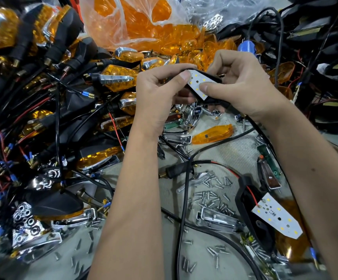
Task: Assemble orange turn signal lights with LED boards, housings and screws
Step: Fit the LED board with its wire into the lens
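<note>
**LED board held in black housing above cluttered table**

Pale woven table (230, 152) buried under parts on nearly every side. Left half: large heap of finished turn signals (111, 77), orange lenses on black stalks, tangled with black and red wires carrying blue crimp ends. Far centre: clear plastic bag (111, 23) full of loose orange lenses (141, 27). Right edge: dark pile of black housings and cables, detail hard to make out. Near right: second black housing (251, 217) lying on table, white LED board (277, 217) resting across it, red wire running to board. One long orange lens (212, 134) lying alone at centre. Chrome trim pieces (218, 219) scattered around it. Small silver screws (210, 197) strewn between forearms.

Both hands raised above table centre. Left hand (158, 91): fingers curled round end of a black housing (214, 77), thumb laid on upper corner of a small white LED board (197, 84) seated in it; grip clamped on housing. Right hand (242, 85): fingers curled behind other end of same housing, thumb pressing on board's right edge; grip likewise clamped. Board face up, small yellow LEDs visible.
</note>
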